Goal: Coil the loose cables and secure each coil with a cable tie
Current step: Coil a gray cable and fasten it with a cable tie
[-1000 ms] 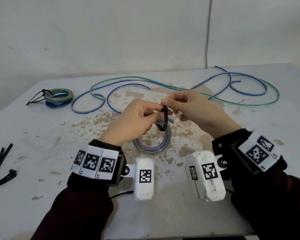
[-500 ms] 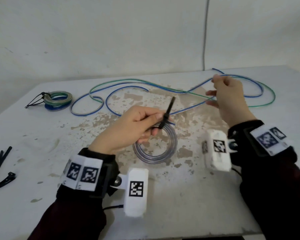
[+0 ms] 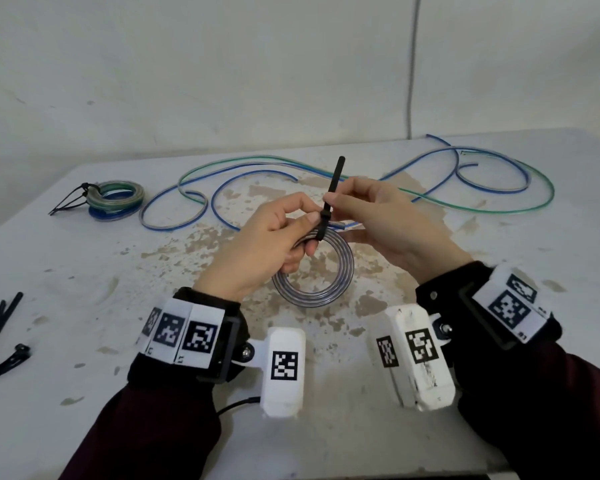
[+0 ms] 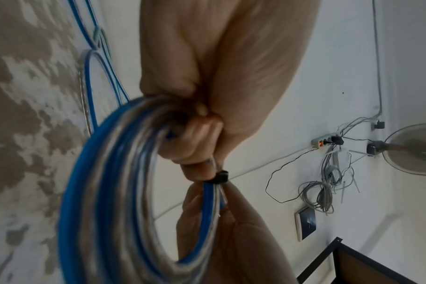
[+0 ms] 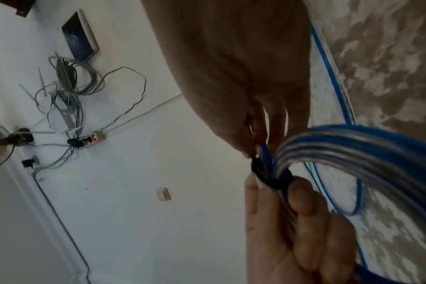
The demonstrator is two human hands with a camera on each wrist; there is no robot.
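A coil of blue and clear cable hangs above the table centre, gripped at its top by my left hand. A black cable tie wraps the coil's top and its tail sticks up. My right hand pinches the tie just above its head. In the left wrist view the coil fills the frame and the tie's head shows between the fingers. The right wrist view shows the tie looped round the cable strands. Loose blue and green cables lie spread across the far side of the table.
A finished coil with black ties lies at the far left of the table. Spare black cable ties lie at the near left edge. The table is white with brown worn patches. A wall stands just behind it.
My right hand had swung out to the far right half a second ago; it has come back to the coil and now pinches the tie's upright tail. The left hand kept hold of the coil.
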